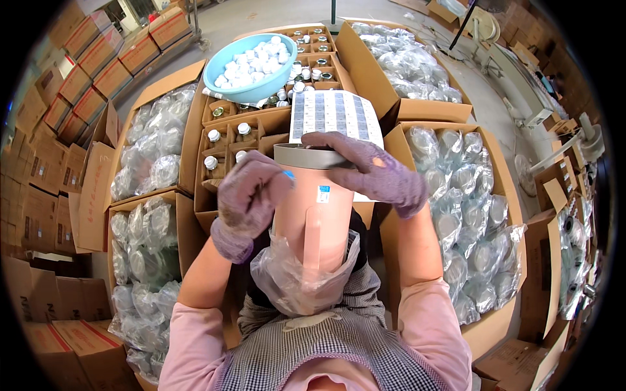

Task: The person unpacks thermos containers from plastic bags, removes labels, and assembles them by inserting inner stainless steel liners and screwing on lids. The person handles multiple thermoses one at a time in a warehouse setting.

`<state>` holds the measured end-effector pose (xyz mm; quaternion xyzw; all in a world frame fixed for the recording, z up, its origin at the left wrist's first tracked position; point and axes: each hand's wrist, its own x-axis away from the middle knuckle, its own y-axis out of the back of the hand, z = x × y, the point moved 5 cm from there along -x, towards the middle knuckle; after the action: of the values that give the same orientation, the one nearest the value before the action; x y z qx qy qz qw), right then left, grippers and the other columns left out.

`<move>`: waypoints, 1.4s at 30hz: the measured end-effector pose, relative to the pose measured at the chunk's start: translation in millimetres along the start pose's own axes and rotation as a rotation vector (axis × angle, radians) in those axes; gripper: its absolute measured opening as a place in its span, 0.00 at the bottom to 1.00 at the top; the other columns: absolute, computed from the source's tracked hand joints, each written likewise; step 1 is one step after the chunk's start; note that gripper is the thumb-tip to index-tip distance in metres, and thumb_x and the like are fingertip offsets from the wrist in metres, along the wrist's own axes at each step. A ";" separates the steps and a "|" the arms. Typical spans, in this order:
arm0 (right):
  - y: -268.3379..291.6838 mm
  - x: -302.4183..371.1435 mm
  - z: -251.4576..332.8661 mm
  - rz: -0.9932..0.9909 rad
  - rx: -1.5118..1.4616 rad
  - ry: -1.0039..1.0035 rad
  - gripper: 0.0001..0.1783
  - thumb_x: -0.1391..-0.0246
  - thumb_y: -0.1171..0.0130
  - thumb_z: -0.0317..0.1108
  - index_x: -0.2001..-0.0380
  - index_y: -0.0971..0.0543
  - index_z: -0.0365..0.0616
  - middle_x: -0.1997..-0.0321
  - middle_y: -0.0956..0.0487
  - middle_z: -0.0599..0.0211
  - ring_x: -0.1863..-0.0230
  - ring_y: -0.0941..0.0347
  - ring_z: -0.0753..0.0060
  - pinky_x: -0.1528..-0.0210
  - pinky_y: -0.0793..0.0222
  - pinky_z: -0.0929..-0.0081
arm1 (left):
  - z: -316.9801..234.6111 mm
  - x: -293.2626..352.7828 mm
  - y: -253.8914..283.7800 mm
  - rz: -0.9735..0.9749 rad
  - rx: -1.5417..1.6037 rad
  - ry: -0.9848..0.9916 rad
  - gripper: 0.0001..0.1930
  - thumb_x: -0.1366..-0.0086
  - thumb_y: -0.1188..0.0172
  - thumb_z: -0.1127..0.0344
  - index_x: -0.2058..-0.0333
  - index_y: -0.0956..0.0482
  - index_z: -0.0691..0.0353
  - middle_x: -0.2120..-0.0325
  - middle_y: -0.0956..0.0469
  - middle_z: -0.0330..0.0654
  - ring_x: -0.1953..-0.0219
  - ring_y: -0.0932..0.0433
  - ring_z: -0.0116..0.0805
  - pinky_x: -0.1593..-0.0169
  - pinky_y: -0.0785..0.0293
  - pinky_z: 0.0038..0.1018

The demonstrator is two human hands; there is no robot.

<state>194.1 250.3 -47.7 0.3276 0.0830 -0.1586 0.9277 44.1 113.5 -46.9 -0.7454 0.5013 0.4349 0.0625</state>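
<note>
A large pink tumbler [297, 215] with a long side handle [312, 238] stands in front of my body, its grey top rim [312, 156] facing away from me. A clear plastic bag [277, 277] is bunched around its lower end. My right hand [372, 171], in a purple-grey glove, grips the tumbler at the rim. On the tumbler's wall is a small blue and white sticker [323, 193]. My left hand [251, 199], gloved too and slightly blurred, has its fingers pinched at a small blue sticker [289, 174] beside the tumbler.
A sheet of printed labels [336, 112] lies beyond the tumbler. A light blue basin [215, 72] of white caps rests on divided cartons [274, 120] of white-capped bottles. Open cartons of plastic-wrapped cups flank me: left [147, 238], right [466, 208], far right [407, 58]. Stacked boxes [111, 75] stand far left.
</note>
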 end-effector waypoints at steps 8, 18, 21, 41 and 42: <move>8.1 -3.7 -4.8 0.165 -0.005 0.024 0.39 0.51 0.38 0.28 0.34 0.35 0.43 0.43 0.25 0.55 0.42 0.27 0.61 0.43 0.28 0.68 | 113.1 81.1 44.9 -0.301 0.211 0.808 0.09 0.34 0.36 0.66 0.71 0.23 0.64 0.78 0.27 0.32 0.74 0.30 0.20 0.68 0.35 0.20; -5.3 -5.3 -7.5 -0.018 0.055 -0.095 0.33 0.53 0.33 0.34 0.41 0.28 0.43 0.51 0.21 0.57 0.51 0.22 0.63 0.48 0.26 0.70 | 187.0 164.0 78.5 -0.075 -0.420 0.822 0.15 0.36 0.35 0.55 0.70 0.20 0.62 0.77 0.23 0.41 0.74 0.25 0.36 0.67 0.31 0.32; -5.9 -5.6 0.0 -0.040 0.071 -0.128 0.33 0.54 0.31 0.35 0.43 0.27 0.44 0.52 0.21 0.57 0.53 0.22 0.63 0.49 0.26 0.70 | 224.5 188.1 85.5 0.115 -0.671 0.841 0.20 0.35 0.40 0.48 0.71 0.21 0.63 0.70 0.21 0.51 0.62 0.23 0.55 0.57 0.29 0.43; -17.3 -5.1 -3.2 -0.149 0.056 -0.278 0.31 0.55 0.27 0.36 0.47 0.26 0.40 0.68 0.18 0.65 0.71 0.20 0.77 0.65 0.23 0.75 | 259.2 292.4 97.7 -0.067 -0.741 1.630 0.46 0.48 0.48 0.20 0.61 0.14 0.65 0.63 0.17 0.56 0.54 0.18 0.48 0.49 0.26 0.40; -16.6 -4.3 -2.6 -0.152 0.044 -0.304 0.30 0.55 0.27 0.36 0.48 0.25 0.40 0.69 0.18 0.65 0.71 0.20 0.78 0.67 0.23 0.76 | 258.4 293.8 102.5 -0.047 -0.683 1.685 0.48 0.48 0.51 0.18 0.61 0.14 0.65 0.64 0.16 0.56 0.54 0.18 0.48 0.49 0.26 0.40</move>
<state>184.1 240.7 -58.2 0.3130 -0.0373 -0.2777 0.9075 -154.4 -3.5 -379.2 -0.8045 0.2093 -0.1307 -0.5402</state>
